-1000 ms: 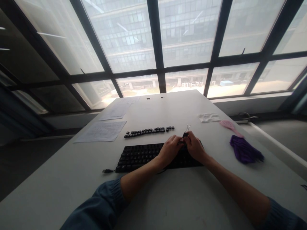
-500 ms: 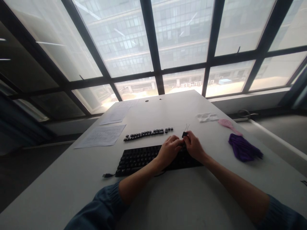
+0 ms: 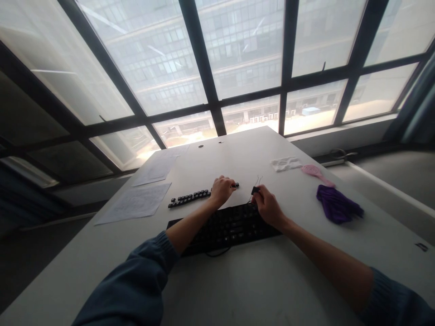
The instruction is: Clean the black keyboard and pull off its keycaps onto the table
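- The left hand (image 3: 222, 190) has moved off the keyboard (image 3: 234, 226) to the right end of the loose keycaps (image 3: 190, 198) — the two hands now work apart, one at the row, one with the tool.
- Its fingers curl downward; whether they pinch a cap, I cannot tell.
- The right hand (image 3: 268, 207) pinches a small black tool (image 3: 255, 190) between thumb and fingers, wire ends pointing toward the far edge of the desk (image 3: 272, 280).
- The keyboard lies mid-desk, nearer the wearer than the row — papers (image 3: 134, 203) toward the left edge, purple cloth (image 3: 336, 203) by the right.
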`<state>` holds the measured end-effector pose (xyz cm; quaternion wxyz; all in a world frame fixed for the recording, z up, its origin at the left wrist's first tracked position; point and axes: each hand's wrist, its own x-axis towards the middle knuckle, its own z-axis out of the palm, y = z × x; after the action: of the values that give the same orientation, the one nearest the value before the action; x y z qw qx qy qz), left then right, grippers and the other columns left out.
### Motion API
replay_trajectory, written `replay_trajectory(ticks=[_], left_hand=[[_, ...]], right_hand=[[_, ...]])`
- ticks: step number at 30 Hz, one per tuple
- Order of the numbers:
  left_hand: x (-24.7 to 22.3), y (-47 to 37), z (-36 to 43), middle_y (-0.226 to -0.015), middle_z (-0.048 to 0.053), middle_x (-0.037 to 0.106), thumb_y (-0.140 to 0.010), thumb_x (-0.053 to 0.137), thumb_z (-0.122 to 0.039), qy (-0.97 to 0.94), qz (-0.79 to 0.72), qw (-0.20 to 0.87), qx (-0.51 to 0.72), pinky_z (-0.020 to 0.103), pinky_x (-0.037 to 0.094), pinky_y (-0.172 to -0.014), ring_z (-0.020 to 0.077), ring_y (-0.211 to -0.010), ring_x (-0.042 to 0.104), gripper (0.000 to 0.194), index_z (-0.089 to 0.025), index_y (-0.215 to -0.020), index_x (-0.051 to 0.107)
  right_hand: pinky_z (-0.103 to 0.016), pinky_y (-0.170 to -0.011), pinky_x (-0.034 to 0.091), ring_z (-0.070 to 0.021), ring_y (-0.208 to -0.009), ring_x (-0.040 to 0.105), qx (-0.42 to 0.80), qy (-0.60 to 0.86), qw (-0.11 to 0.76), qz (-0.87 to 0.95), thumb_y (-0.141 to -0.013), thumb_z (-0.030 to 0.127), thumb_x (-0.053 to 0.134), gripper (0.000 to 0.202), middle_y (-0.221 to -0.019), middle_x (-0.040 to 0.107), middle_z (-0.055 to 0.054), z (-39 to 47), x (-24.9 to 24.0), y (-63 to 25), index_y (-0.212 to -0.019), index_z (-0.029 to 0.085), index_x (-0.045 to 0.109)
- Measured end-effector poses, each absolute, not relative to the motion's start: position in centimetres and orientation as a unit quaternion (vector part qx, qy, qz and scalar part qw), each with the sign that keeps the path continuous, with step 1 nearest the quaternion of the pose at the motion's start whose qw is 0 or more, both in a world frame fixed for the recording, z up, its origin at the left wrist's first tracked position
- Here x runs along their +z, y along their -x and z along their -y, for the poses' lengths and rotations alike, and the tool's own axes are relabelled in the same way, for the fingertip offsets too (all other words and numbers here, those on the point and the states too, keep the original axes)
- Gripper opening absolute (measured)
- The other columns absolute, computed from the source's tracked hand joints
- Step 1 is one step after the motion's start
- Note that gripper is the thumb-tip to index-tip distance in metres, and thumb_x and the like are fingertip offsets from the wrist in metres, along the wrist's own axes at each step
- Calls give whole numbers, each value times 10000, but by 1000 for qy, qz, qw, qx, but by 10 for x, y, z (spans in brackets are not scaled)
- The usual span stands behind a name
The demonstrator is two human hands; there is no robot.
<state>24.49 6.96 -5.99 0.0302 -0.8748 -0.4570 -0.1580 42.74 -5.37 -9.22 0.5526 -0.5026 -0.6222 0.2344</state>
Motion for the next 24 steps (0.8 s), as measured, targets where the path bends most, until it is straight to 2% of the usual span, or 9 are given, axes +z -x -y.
replay_trajectory(ticks=[8, 18, 24], left_hand=[[-65, -244, -73, -991, 87, 615, -775, 779, -244, 869, 462, 64, -164, 403, 435, -863, 277, -1005, 511, 126, -239, -900, 789], [-63, -239, -67, -985, 82, 588, -775, 778, -212, 870, 456, 40, -184, 404, 437, -884, 269, -1011, 511, 162, -223, -937, 772], [-42, -241, -33, -972, 76, 607, -835, 712, -231, 861, 447, 30, -239, 392, 461, -874, 250, -968, 526, 86, -223, -903, 765]], right_hand=[[-272, -667, 446, -167, -646, 626, 237, 503, 552, 621, -938, 271, 451, 68, -703, 655, 5, 54, -91, -428, -898, 229, 488], [-279, -654, 459, -174, -653, 622, 241, 502, 565, 609, -937, 300, 457, 101, -723, 650, -8, 53, -93, -428, -884, 227, 502], [-276, -631, 444, -171, -635, 584, 227, 510, 576, 597, -927, 285, 464, 91, -690, 600, -2, 51, -90, -435, -893, 217, 514]])
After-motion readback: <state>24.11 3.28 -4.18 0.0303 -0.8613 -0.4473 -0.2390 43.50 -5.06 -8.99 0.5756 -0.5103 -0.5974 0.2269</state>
